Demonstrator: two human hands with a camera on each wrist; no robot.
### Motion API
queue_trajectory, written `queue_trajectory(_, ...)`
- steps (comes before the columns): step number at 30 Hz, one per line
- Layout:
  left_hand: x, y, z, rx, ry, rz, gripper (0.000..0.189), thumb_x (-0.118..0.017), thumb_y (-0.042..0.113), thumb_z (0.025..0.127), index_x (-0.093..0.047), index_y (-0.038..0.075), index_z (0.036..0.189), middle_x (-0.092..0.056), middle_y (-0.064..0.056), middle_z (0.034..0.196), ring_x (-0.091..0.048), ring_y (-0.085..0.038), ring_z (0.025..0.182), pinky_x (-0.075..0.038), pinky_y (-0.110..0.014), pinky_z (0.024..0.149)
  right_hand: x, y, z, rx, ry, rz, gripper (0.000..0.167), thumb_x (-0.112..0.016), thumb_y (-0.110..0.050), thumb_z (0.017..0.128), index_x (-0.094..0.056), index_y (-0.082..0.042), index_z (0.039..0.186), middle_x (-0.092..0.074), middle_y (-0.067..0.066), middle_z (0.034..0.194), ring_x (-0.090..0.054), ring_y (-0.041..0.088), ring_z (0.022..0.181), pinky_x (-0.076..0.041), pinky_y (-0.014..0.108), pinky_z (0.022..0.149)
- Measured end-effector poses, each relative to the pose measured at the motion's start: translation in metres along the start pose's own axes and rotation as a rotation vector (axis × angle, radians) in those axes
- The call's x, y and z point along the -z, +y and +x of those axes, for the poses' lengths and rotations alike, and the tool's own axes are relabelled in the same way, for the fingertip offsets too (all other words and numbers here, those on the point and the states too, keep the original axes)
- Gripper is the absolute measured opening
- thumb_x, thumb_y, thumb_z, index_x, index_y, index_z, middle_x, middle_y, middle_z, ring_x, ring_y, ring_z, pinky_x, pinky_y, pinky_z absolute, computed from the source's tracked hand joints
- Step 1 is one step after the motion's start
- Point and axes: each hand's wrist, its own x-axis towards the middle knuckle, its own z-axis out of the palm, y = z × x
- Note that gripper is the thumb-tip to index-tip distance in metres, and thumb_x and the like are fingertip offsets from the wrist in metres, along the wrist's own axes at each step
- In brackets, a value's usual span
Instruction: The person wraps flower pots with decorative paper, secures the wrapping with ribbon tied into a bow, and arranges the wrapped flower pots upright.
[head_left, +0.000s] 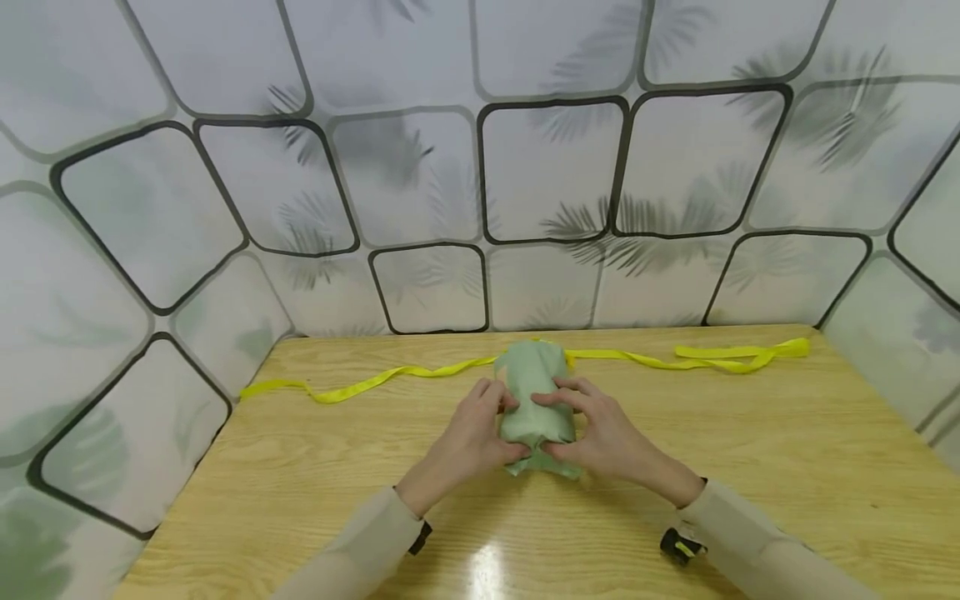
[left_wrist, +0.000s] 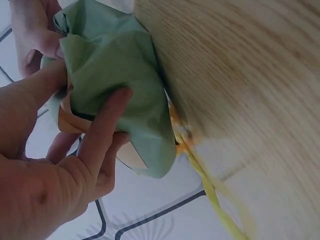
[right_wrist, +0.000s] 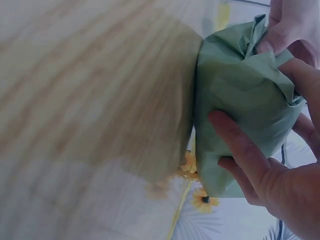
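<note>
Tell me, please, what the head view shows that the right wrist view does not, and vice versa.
Only the head view shows the beige sleeves and the yellow ribbon doubling back at right. Only the right wrist view shows recognisable orange flowers. Both show some yellow ribbon, the green wrapped package, left hand, right hand and wooden table.

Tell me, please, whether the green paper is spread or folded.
Folded: the green paper is bundled up, its near end creased between left hand and right hand.
</note>
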Motion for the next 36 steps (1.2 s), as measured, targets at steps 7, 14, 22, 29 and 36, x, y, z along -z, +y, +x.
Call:
queue_trajectory(7, 0.004, 0.009, -0.007, 0.026, -0.012, -0.048, 0.046, -0.092, 0.016, 0.075, -0.057, 0.008, 0.103, -0.055, -0.007, 0.103, -0.065, -0.032, 0.107, -0.06, -0.037, 0.09, 0.012, -0.014, -0.003, -0.015, -0.034, -0.002, 0.054, -0.087, -0.01, 0.075, -0.072, -0.016, 0.126, -0.061, 0.02, 0.133, -0.061, 0.046, 0.122, -0.06, 0.052, 0.086)
queue_trajectory(14, 0.009, 0.024, -0.015, -0.034, 0.026, -0.068, 0.046, -0.093, 0.019, 0.075, -0.058, 0.01, 0.104, -0.054, -0.004, 0.103, -0.063, -0.026, 0.103, -0.06, -0.034, 0.089, 0.027, -0.029, -0.011, -0.044, -0.036, 0.137, 0.058, -0.083, -0.001, 0.076, -0.069, -0.019, 0.13, -0.053, 0.021, 0.14, -0.061, 0.045, 0.118, -0.06, 0.025, 0.058)
queue_trajectory(22, 0.012, 0.029, -0.014, -0.082, 0.086, -0.203, 0.045, -0.091, 0.012, 0.077, -0.063, 0.006, 0.112, -0.057, -0.01, 0.113, -0.064, -0.024, 0.103, -0.057, -0.017, 0.067, 0.035, -0.024, -0.009, -0.114, -0.078, 0.285, 0.076, -0.08, 0.004, 0.079, -0.053, -0.017, 0.148, -0.043, 0.016, 0.145, -0.058, 0.037, 0.113, -0.061, 0.029, 0.06)
queue_trajectory(29, 0.017, 0.032, -0.01, -0.154, 0.11, -0.204, 0.046, -0.09, 0.01, 0.078, -0.065, 0.005, 0.115, -0.058, -0.011, 0.111, -0.061, -0.02, 0.098, -0.057, -0.015, 0.067, 0.039, -0.024, -0.006, -0.111, -0.045, 0.248, 0.075, -0.079, 0.003, 0.079, -0.055, -0.019, 0.147, -0.043, 0.017, 0.145, -0.057, 0.034, 0.113, -0.061, 0.027, 0.063)
queue_trajectory(36, 0.02, 0.005, 0.026, -0.183, 0.16, -0.158, 0.05, -0.089, 0.01, 0.079, -0.062, 0.001, 0.12, -0.057, -0.018, 0.116, -0.065, -0.029, 0.107, -0.06, -0.019, 0.072, 0.032, 0.003, 0.03, -0.07, 0.014, 0.191, 0.075, -0.078, 0.002, 0.08, -0.053, -0.013, 0.149, -0.043, 0.018, 0.15, -0.058, 0.039, 0.119, -0.061, 0.027, 0.067)
